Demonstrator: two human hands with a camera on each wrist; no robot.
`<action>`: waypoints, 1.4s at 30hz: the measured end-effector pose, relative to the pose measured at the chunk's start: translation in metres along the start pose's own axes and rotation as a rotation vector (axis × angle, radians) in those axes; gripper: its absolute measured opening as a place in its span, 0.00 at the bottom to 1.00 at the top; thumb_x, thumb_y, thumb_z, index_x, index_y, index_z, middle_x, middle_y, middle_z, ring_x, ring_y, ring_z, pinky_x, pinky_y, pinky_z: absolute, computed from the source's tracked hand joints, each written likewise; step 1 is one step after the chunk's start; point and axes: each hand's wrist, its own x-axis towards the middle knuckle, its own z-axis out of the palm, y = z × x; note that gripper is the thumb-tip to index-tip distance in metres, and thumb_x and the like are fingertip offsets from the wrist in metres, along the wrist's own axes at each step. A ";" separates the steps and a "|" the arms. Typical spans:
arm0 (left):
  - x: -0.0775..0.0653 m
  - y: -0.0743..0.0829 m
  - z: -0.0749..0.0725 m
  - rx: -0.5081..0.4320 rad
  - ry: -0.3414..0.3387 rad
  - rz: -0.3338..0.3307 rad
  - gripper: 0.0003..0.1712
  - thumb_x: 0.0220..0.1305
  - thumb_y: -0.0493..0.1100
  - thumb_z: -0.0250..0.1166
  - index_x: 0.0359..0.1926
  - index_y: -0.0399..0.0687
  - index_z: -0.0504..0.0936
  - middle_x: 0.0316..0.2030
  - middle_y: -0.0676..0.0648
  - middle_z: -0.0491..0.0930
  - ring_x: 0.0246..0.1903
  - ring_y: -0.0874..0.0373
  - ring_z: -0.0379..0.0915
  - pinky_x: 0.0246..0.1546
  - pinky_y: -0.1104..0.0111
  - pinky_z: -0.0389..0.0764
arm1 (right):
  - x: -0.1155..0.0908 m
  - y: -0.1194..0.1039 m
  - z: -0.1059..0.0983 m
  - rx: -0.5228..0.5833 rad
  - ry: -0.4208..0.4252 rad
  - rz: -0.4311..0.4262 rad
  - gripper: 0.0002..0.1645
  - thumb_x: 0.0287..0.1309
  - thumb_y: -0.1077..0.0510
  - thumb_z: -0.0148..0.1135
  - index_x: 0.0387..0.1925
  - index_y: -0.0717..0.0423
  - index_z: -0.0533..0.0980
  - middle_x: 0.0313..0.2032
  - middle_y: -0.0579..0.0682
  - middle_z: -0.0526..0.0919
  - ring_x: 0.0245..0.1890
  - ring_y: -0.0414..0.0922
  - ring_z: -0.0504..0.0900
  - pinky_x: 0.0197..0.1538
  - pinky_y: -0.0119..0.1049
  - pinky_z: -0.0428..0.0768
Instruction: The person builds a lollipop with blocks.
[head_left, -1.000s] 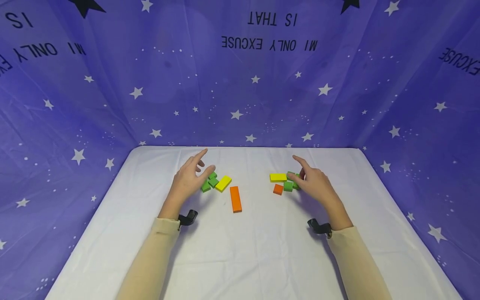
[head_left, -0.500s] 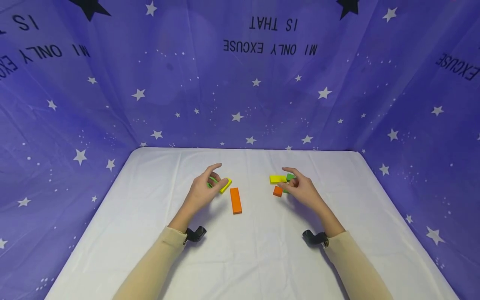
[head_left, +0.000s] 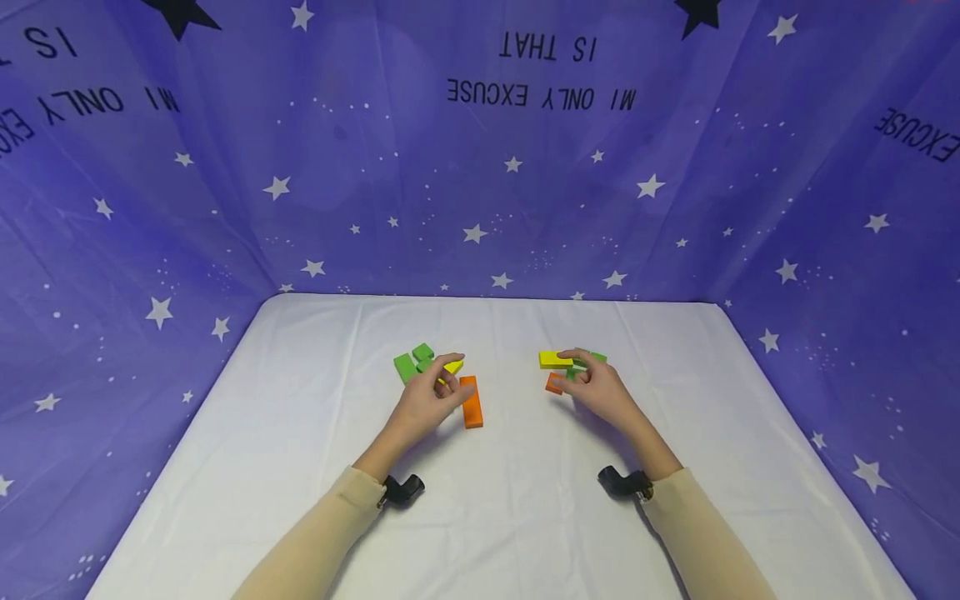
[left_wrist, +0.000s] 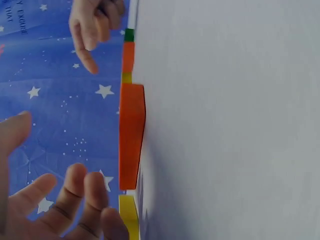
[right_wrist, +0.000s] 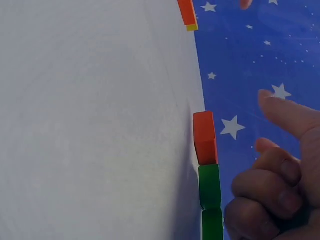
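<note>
My left hand (head_left: pixel 429 402) hovers above the left group of blocks, thumb and index finger spread with nothing between them. Its thumb overlaps the long orange block (head_left: pixel 472 412) in the head view, and its fingers partly hide a yellow block (head_left: pixel 454 367). Several green blocks (head_left: pixel 406 367) lie just beyond that hand. Over the right group is my right hand (head_left: pixel 606 392), thumb and index apart, the other fingers curled and holding nothing. Around its fingertips are a yellow block (head_left: pixel 553 360), a small orange-red block (right_wrist: pixel 204 135) and green blocks (right_wrist: pixel 209 186), some partly covered.
A white cloth (head_left: pixel 495 517) covers the table under both groups. Purple starry curtains (head_left: pixel 480 167) stand behind it and at both sides. A black wrist camera (head_left: pixel 405 490) sits at the left cuff and another black camera (head_left: pixel 622 482) at the right cuff.
My left hand has moved right and nearer to me, from over the green blocks towards the orange one. My right hand has shifted slightly left and nearer. The blocks stay in place.
</note>
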 end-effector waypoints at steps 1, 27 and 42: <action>0.000 -0.001 0.001 0.009 -0.005 0.008 0.35 0.68 0.54 0.73 0.73 0.56 0.75 0.38 0.51 0.83 0.34 0.59 0.77 0.36 0.70 0.75 | 0.000 0.001 0.001 0.001 -0.007 0.010 0.35 0.62 0.46 0.75 0.69 0.47 0.75 0.17 0.42 0.66 0.17 0.39 0.60 0.22 0.31 0.59; -0.001 -0.014 0.010 0.189 -0.081 -0.001 0.36 0.63 0.51 0.77 0.71 0.48 0.80 0.18 0.57 0.69 0.19 0.65 0.59 0.29 0.71 0.65 | 0.003 0.014 0.009 -0.121 0.002 0.058 0.25 0.61 0.54 0.75 0.58 0.59 0.83 0.17 0.41 0.64 0.20 0.39 0.61 0.26 0.32 0.61; -0.003 -0.013 0.010 0.255 -0.135 -0.009 0.37 0.64 0.53 0.76 0.71 0.47 0.80 0.16 0.58 0.69 0.17 0.66 0.59 0.23 0.73 0.60 | 0.003 0.014 0.010 -0.115 0.019 0.057 0.26 0.61 0.54 0.76 0.57 0.60 0.84 0.18 0.42 0.64 0.21 0.40 0.62 0.25 0.31 0.60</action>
